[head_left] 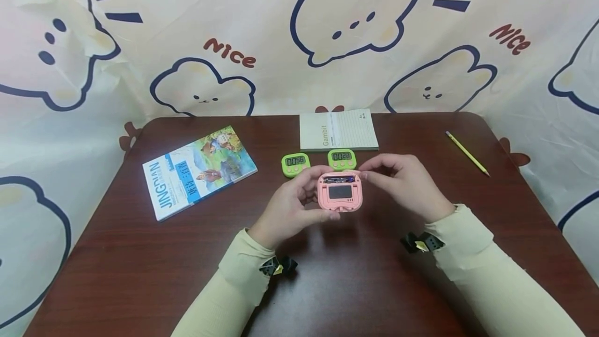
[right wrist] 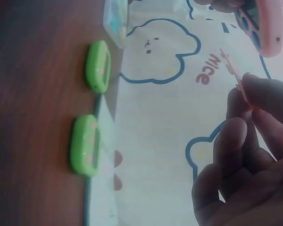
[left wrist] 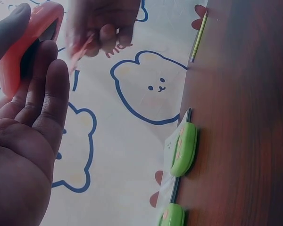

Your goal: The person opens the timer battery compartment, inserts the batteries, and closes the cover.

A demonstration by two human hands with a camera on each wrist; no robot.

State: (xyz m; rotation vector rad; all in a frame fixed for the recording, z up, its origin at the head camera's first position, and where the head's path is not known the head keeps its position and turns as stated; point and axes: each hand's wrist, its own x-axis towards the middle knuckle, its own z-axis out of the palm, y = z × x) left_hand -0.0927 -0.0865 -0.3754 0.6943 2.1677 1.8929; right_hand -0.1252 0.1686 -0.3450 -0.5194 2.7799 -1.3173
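Observation:
My left hand (head_left: 291,206) grips a pink digital timer (head_left: 339,205) by its left side, back turned toward the head camera. A dark battery (head_left: 339,180) lies in the uncovered slot along the timer's top edge. Between thumb and index finger, my right hand (head_left: 412,187) pinches a thin pink battery cover (right wrist: 237,79), held just off the timer in the right wrist view. That cover looks blurred in the left wrist view, close to the left fingertips. Just behind the hands, two green digital timers (head_left: 296,165) (head_left: 342,159) stand on the table with numbers on their displays.
A blue-and-white book (head_left: 201,173) lies on the dark wooden table (head_left: 140,274) at left. Behind the green timers is a pale notebook (head_left: 346,130); a yellow pencil (head_left: 467,154) lies at right. A cartoon-printed curtain (head_left: 276,25) surrounds the table's back and sides.

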